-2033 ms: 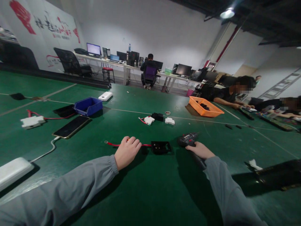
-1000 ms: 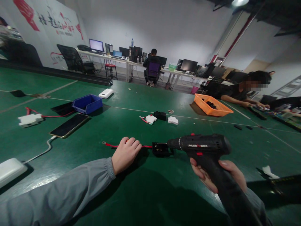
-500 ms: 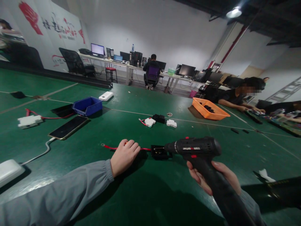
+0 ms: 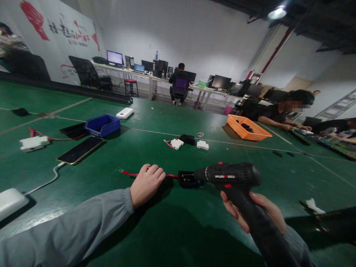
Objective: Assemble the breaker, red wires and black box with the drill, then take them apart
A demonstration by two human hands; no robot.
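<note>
Left of centre: our left hand (image 4: 147, 187), fingers closed over the red cable (image 4: 171, 176), presumably keeping it steady. Centre: the black housing (image 4: 184, 182), which we noted flat on the green table (image 4: 167, 233), open side up, apparently for access. Right of centre: power drill (image 4: 235, 174), grip clasped in our right hand (image 4: 273, 214), nose directed left at the housing, seemingly for alignment. Upper right: orange tray (image 4: 257, 135), probably keeping black parts (image 4: 247, 128) together.

The lower frame edge cuts off the drill's handle (image 4: 258, 218); the left edge crops the white power bank (image 4: 12, 204).
</note>
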